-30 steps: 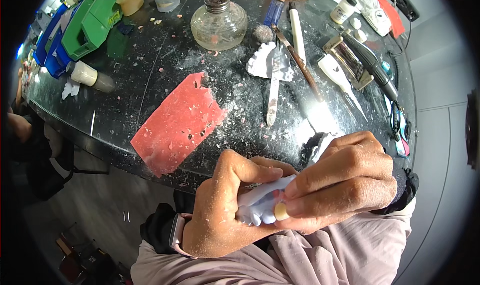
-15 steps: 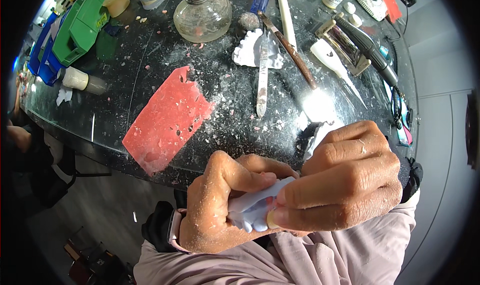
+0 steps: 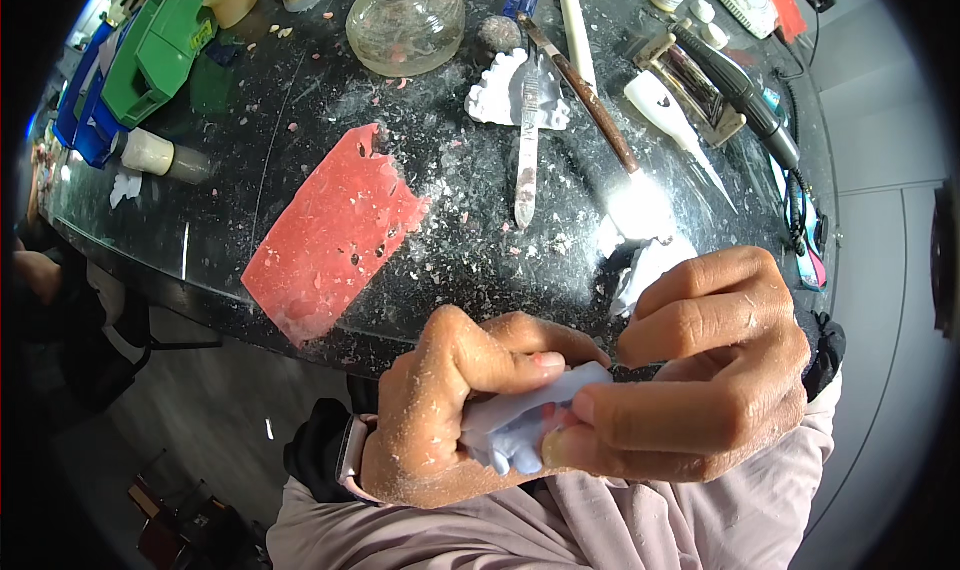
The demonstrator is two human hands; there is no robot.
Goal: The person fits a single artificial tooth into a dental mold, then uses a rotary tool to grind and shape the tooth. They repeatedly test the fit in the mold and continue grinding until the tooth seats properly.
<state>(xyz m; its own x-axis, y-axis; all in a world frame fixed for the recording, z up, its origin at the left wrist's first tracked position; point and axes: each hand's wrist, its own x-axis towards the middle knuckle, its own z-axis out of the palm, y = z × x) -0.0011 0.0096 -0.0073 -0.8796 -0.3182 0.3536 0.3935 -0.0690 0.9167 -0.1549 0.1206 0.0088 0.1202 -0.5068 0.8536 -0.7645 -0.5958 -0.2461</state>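
Observation:
My left hand (image 3: 430, 410) is wrapped round a pale blue-grey plaster dental model (image 3: 535, 395), its thumb lying along the top face. Rounded plaster teeth show on the model's lower edge, and a bit of pink-red wax sits on its side. My right hand (image 3: 710, 380) meets the model from the right, thumb and finger closed together against that side. A small yellowish spot (image 3: 555, 448) shows at those fingertips; whether it is a tooth or a nail I cannot tell. Behind the right hand lies another white plaster piece (image 3: 650, 270).
A torn pink wax sheet (image 3: 335, 235) lies left of centre. Farther back are a glass spirit burner (image 3: 405, 30), a white plaster arch (image 3: 495, 92) with a metal wax knife (image 3: 527, 160) on it, a brown-handled tool (image 3: 590, 105) and a black handpiece (image 3: 735, 90). Plaster crumbs dot the black bench.
My right hand has shifted slightly right and down, its upper fingers lifting away from the model. More of the model's top now shows, and it has turned a little in my left hand.

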